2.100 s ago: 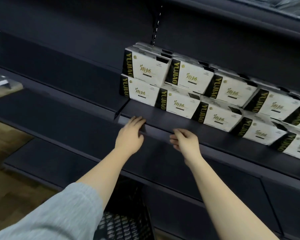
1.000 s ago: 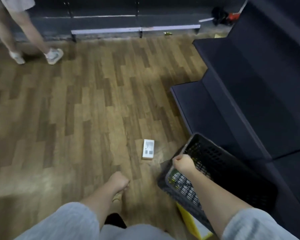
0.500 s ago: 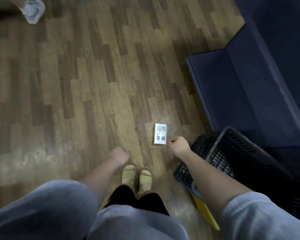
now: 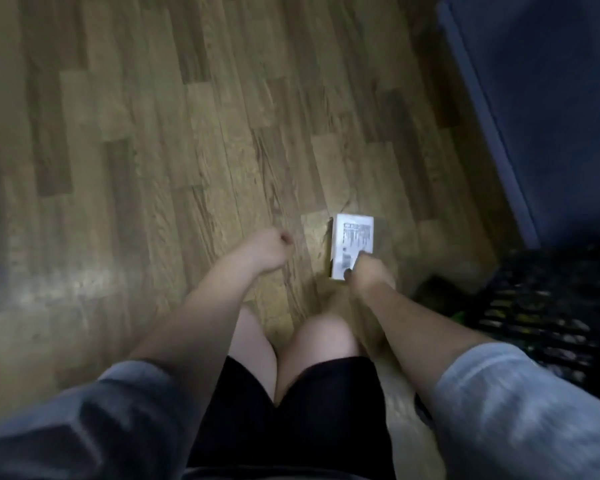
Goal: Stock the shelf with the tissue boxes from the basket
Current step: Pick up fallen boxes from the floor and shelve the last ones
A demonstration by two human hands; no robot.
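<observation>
Down at floor level, my right hand (image 4: 369, 275) has reached the tissue box (image 4: 353, 244) that lies by itself on the wooden floor (image 4: 153, 150), outside the basket (image 4: 541, 317). My fingers curl onto the box's near end, covering its lower corner; the picture is blurred with motion, so I judge this as a grip just closing, and I cannot tell whether the box has left the boards. It lies flat with its printed label side up, which makes the near end the easiest part to take from where I crouch.

My left hand (image 4: 267, 249) hangs just to the left of the box, apart from it, fingers curled into a loose fist around nothing. I think it sits there for balance while I bend, my knees (image 4: 291, 341) showing below both forearms.

The basket, dark and slotted, stands on the floor to my right, near the foot of the dark shelf (image 4: 534, 116), well within reach of the same arm. What it holds I cannot make out through the blur. One stray box calls for one hand only, and the shelf's low edge beside me is what I would mind when rising.
</observation>
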